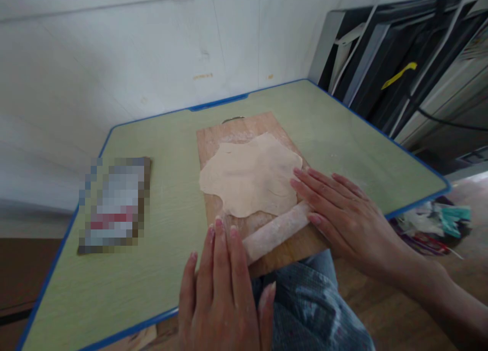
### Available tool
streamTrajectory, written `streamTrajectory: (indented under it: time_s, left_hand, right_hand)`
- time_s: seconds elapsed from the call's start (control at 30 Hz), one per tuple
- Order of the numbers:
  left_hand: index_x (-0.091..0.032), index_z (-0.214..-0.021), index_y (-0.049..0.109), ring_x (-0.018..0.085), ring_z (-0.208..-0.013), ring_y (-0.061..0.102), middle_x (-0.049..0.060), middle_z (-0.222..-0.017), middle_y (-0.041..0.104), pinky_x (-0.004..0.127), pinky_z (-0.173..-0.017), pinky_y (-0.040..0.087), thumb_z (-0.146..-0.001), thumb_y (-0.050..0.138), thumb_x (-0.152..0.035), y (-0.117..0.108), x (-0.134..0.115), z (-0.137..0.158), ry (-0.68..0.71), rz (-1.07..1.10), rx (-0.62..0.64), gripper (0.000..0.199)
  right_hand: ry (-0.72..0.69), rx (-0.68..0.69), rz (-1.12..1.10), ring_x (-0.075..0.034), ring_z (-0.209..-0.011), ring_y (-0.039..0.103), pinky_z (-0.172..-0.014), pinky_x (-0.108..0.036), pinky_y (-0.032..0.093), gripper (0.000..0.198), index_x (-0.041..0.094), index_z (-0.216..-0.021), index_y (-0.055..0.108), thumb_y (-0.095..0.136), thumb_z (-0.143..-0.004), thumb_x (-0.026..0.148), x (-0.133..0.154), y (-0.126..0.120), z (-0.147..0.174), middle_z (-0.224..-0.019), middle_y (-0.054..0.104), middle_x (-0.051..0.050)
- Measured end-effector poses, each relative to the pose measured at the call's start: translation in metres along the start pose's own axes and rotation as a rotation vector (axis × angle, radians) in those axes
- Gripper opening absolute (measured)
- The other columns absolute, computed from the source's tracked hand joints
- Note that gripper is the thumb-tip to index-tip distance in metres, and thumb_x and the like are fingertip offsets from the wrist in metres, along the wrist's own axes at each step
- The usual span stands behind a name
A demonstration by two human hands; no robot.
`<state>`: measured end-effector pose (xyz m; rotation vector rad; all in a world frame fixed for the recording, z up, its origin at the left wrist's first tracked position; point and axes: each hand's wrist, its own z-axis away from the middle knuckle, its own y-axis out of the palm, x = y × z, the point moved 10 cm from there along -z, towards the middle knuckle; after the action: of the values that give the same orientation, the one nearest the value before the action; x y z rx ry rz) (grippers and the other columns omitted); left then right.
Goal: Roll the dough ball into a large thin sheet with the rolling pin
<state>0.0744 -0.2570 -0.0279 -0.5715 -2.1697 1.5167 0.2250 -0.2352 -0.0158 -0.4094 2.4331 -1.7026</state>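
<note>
A thin, uneven sheet of dough (251,175) lies spread over a wooden board (209,137), its edge wavy. Across the near part of the board rests a floured rolling pin (278,231), slanting up to the right. My left hand (224,290) lies with fingers stretched out over the pin's left end. Over the right end is my right hand (339,213), flat and with fingers extended, its fingertips by the right edge of the dough. Both ends of the pin are hidden under the hands.
The board stands on a green table (168,152) with a blue rim, against a white wall (152,61). On the left lies a pixelated flat object (118,203). Dark panels (381,61) lean at the right, and a heap of bags (434,221) lies on the floor.
</note>
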Motion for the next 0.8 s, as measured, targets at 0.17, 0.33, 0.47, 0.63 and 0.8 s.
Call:
streamTrajectory:
  time_s: [0.17, 0.33, 0.47, 0.63, 0.8]
  left_hand:
    - [-0.005, -0.143, 0.018, 0.031, -0.13, 0.036, 0.021, -0.143, 0.035, 0.049, -0.102, 0.03, -0.091, 0.029, -0.043, -0.001, 0.002, -0.01, -0.018, -0.025, -0.012, 0.066]
    - [-0.007, -0.139, 0.03, 0.031, -0.129, 0.038, 0.019, -0.142, 0.037, 0.048, -0.101, 0.035, -0.092, 0.03, -0.042, -0.001, 0.01, -0.025, -0.055, -0.006, 0.028, 0.059]
    - [-0.009, -0.137, 0.035, 0.032, -0.129, 0.039, 0.018, -0.141, 0.04, 0.049, -0.097, 0.04, -0.092, 0.03, -0.041, -0.003, 0.013, -0.033, -0.048, 0.001, 0.009, 0.055]
    - [-0.011, -0.134, 0.04, 0.031, -0.127, 0.041, 0.017, -0.138, 0.045, 0.046, -0.094, 0.046, -0.092, 0.03, -0.043, -0.001, 0.021, -0.039, -0.047, 0.027, -0.001, 0.053]
    - [-0.011, -0.134, 0.038, 0.033, -0.129, 0.038, 0.017, -0.138, 0.043, 0.048, -0.097, 0.044, -0.09, 0.035, -0.049, 0.005, 0.035, -0.045, -0.075, 0.084, 0.033, 0.058]
  right_hand:
    - [-0.008, 0.003, -0.021, -0.02, -0.134, 0.031, -0.104, -0.045, 0.033, 0.046, 0.015, -0.137, 0.039, 0.028, -0.094, 0.03, -0.003, 0.002, -0.007, -0.143, 0.038, -0.008]
    - [-0.036, 0.061, -0.045, -0.021, -0.133, 0.032, -0.106, -0.045, 0.03, 0.046, 0.017, -0.135, 0.042, 0.024, -0.095, 0.033, -0.006, 0.009, -0.031, -0.143, 0.039, -0.005]
    - [-0.074, 0.102, -0.056, -0.021, -0.133, 0.032, -0.108, -0.047, 0.027, 0.046, 0.021, -0.135, 0.044, 0.022, -0.096, 0.035, -0.006, 0.014, -0.054, -0.144, 0.038, -0.005]
    - [-0.126, 0.156, -0.053, -0.021, -0.133, 0.031, -0.108, -0.047, 0.026, 0.048, 0.024, -0.134, 0.045, 0.019, -0.096, 0.039, -0.004, 0.024, -0.08, -0.144, 0.038, -0.006]
    - [-0.219, 0.253, -0.073, -0.022, -0.134, 0.029, -0.108, -0.047, 0.025, 0.05, 0.023, -0.137, 0.04, 0.019, -0.096, 0.043, 0.002, 0.04, -0.112, -0.145, 0.034, -0.008]
